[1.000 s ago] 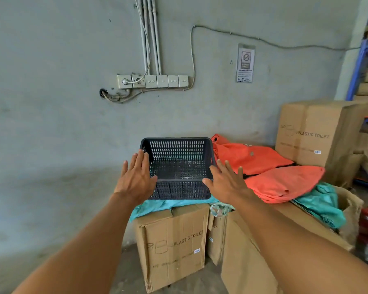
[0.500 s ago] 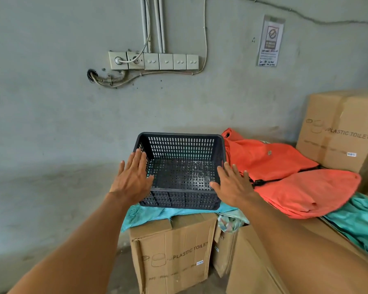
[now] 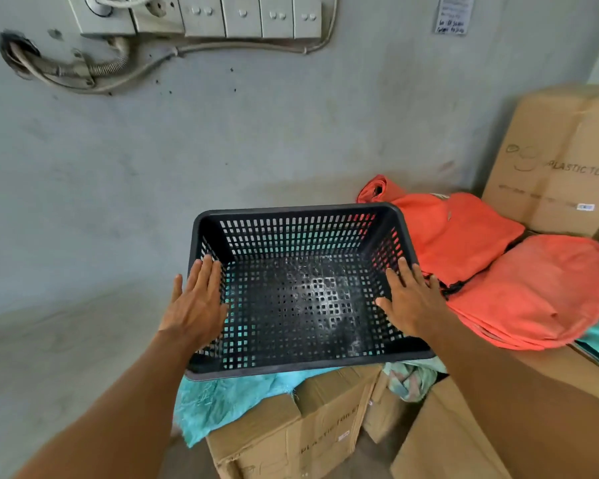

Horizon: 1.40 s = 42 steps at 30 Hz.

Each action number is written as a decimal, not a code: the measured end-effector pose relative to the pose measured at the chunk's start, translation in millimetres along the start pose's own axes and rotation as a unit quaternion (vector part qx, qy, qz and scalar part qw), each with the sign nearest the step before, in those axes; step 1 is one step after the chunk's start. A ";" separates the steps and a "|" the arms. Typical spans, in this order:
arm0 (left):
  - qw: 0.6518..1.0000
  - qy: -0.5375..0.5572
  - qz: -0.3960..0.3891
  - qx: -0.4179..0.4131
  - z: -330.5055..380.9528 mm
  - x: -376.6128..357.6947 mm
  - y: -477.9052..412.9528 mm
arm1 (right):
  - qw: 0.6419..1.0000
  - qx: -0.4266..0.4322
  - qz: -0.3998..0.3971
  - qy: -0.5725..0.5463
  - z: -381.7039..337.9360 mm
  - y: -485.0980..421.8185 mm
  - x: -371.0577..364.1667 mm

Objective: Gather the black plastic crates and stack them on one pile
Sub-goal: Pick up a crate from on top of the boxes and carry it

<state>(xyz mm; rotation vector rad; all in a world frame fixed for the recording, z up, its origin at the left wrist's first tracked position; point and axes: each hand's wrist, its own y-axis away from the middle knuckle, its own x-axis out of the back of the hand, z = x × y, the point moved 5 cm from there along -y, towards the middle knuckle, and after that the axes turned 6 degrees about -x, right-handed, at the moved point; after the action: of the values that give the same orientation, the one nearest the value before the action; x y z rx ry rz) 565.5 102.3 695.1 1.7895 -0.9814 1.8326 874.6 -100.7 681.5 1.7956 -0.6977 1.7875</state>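
Note:
One black plastic crate (image 3: 301, 216) with perforated walls and floor sits empty on a teal cloth over a cardboard box. My left hand (image 3: 196, 305) lies flat against the crate's left rim, fingers straight and together. My right hand (image 3: 410, 299) rests over the right rim, fingers spread. Neither hand is curled around the crate. No other crate is in view.
Teal cloth (image 3: 222, 402) covers the cardboard box (image 3: 291, 440) under the crate. Orange bags (image 3: 491, 271) lie right of the crate on another box (image 3: 464, 437). A tall carton (image 3: 561, 160) stands at the far right. The grey wall (image 3: 153, 167) with switches and cables is close behind.
The view has moved closer and lower toward the crate. Both hands have advanced from the near corners to the crate's left and right rims.

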 end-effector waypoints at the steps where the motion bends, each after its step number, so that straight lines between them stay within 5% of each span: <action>1: 1.000 -0.003 0.001 -0.005 -6.7 -8.9 -7.5 | 1.000 -0.006 -0.002 0.002 -1.4 -10.0 -4.3; 8: 0.999 0.007 0.028 -0.016 -42.4 -53.8 -47.6 | 0.998 -0.023 0.029 0.052 4.1 -66.7 -26.1; 14: 0.999 -0.033 0.019 -0.003 -65.0 -79.8 -71.3 | 0.985 0.083 0.149 0.039 10.9 -99.3 -19.6; 26: 0.999 -0.005 0.049 -0.001 -51.6 -40.3 -73.7 | 0.983 0.076 0.164 0.023 27.0 -106.4 -8.3; 34: 0.998 -0.015 0.039 -0.044 -24.8 20.2 -25.0 | 0.990 0.001 0.141 0.020 55.9 -1.6 23.5; 42: 0.978 -0.018 0.119 -0.169 22.6 47.8 61.8 | 0.979 -0.116 0.167 0.024 96.5 210.1 32.9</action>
<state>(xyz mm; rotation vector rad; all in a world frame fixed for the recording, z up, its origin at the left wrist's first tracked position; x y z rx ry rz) 532.6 35.4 727.5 1.5550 -1.4783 1.6438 804.6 -321.1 713.4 1.5436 -1.1938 1.8574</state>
